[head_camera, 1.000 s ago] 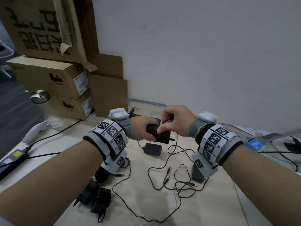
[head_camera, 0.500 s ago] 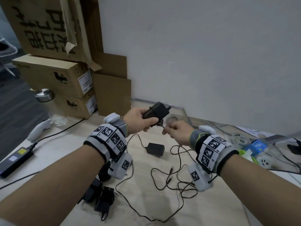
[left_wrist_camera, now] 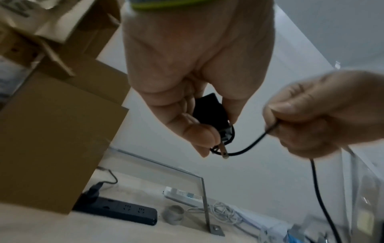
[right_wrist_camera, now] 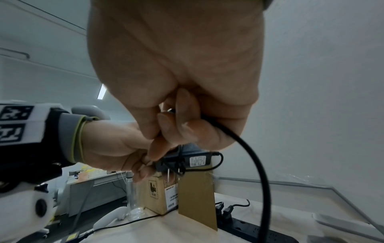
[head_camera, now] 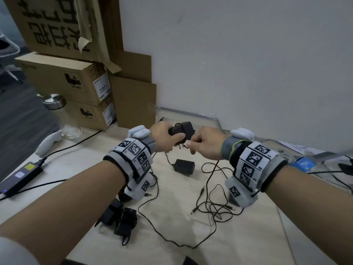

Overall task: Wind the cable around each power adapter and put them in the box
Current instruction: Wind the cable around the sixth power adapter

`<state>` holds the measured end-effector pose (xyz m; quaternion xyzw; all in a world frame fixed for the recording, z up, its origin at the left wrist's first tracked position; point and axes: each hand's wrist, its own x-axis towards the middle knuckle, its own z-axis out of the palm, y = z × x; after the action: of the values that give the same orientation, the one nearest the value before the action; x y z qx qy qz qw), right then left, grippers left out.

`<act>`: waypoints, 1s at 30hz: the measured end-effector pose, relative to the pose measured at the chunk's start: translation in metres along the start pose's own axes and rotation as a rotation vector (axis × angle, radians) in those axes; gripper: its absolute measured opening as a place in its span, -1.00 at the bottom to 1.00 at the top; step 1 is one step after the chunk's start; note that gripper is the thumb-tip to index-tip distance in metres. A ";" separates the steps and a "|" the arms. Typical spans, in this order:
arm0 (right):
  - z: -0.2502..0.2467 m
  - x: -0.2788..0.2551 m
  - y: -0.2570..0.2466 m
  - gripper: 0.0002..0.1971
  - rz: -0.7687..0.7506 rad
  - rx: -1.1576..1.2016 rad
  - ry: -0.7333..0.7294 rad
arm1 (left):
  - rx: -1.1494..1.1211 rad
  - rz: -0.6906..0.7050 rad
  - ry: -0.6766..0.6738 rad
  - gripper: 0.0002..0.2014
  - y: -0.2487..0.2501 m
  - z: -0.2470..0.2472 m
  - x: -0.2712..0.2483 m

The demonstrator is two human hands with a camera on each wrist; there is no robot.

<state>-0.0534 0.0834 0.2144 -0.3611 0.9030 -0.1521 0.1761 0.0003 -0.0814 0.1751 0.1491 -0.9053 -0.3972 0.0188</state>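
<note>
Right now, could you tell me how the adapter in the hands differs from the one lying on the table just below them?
The held adapter is up in the air, gripped by the left hand, while the table adapter lies flat, untouched. The held adapter has cable looped around it, pinched by the right hand; the table adapter's lead trails loose. The held one's prongs show; the other's do not. Both are small black blocks.
</note>
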 end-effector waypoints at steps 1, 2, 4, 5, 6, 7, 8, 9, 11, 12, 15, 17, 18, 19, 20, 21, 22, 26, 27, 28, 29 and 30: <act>0.001 -0.002 0.000 -0.67 -0.007 -0.002 -0.017 | -0.082 -0.028 -0.002 -0.77 0.000 -0.001 0.000; 0.003 -0.003 0.001 -0.67 -0.011 -0.011 -0.035 | -0.164 -0.054 -0.003 -0.77 -0.001 -0.002 0.000; 0.005 -0.007 0.003 -0.68 -0.008 -0.033 -0.056 | -0.292 -0.088 0.002 -0.79 -0.003 -0.005 -0.001; 0.005 -0.008 0.004 -0.68 -0.004 -0.043 -0.061 | -0.350 -0.105 0.003 -0.78 -0.004 -0.005 -0.002; 0.005 -0.009 0.005 -0.69 -0.004 -0.062 -0.069 | -0.404 -0.124 0.008 -0.77 -0.004 -0.005 -0.002; 0.006 -0.010 0.005 -0.69 -0.009 -0.087 -0.080 | -0.447 -0.138 0.013 -0.75 -0.005 -0.005 -0.003; 0.006 -0.011 0.004 -0.69 -0.015 -0.111 -0.087 | -0.456 -0.140 0.019 -0.74 -0.006 -0.004 -0.003; 0.007 -0.010 0.004 -0.69 -0.026 -0.122 -0.081 | -0.409 -0.124 0.034 -0.76 -0.006 -0.003 -0.002; 0.008 -0.008 0.003 -0.69 -0.038 -0.090 -0.034 | -0.228 -0.068 0.059 -0.81 -0.008 -0.001 -0.001; 0.007 -0.007 0.003 -0.69 -0.041 -0.060 -0.009 | -0.136 -0.041 0.066 -0.81 -0.008 0.000 -0.001; 0.001 -0.003 0.001 -0.70 -0.034 -0.047 0.047 | 0.110 0.045 0.046 -0.82 -0.010 0.001 -0.001; -0.006 -0.001 0.002 -0.71 -0.047 -0.043 0.097 | 0.235 0.121 0.000 -0.85 -0.010 0.002 -0.003; -0.009 0.001 0.003 -0.71 -0.057 -0.031 0.121 | 0.263 0.153 -0.038 -0.84 -0.010 0.002 -0.004; -0.012 0.002 0.004 -0.69 -0.061 -0.022 0.145 | 0.278 0.183 -0.085 -0.80 -0.010 0.003 -0.005; -0.014 0.003 0.005 -0.67 -0.060 -0.017 0.166 | 0.291 0.204 -0.140 -0.77 -0.010 0.003 -0.007; -0.016 0.004 0.007 -0.65 -0.058 -0.009 0.182 | 0.304 0.225 -0.196 -0.74 -0.010 0.003 -0.008; -0.017 0.005 0.009 -0.65 -0.056 0.006 0.193 | 0.316 0.238 -0.249 -0.73 -0.010 0.003 -0.010; -0.014 0.010 0.020 -0.70 0.002 0.121 0.204 | 0.267 0.290 -0.387 -0.62 -0.006 0.002 -0.018; -0.010 0.010 0.024 -0.70 0.015 0.162 0.202 | 0.230 0.285 -0.397 -0.65 -0.005 0.002 -0.019; -0.006 0.011 0.028 -0.70 0.026 0.217 0.204 | 0.184 0.275 -0.403 -0.70 -0.004 0.002 -0.021; -0.002 0.011 0.032 -0.70 0.040 0.290 0.212 | 0.127 0.260 -0.411 -0.74 -0.004 0.001 -0.023; 0.001 0.010 0.036 -0.69 0.056 0.377 0.223 | 0.057 0.247 -0.421 -0.75 -0.004 0.001 -0.025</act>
<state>-0.0809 0.1007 0.1968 -0.2775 0.8823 -0.3521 0.1436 0.0252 -0.0762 0.1741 -0.0482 -0.9116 -0.3884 -0.1260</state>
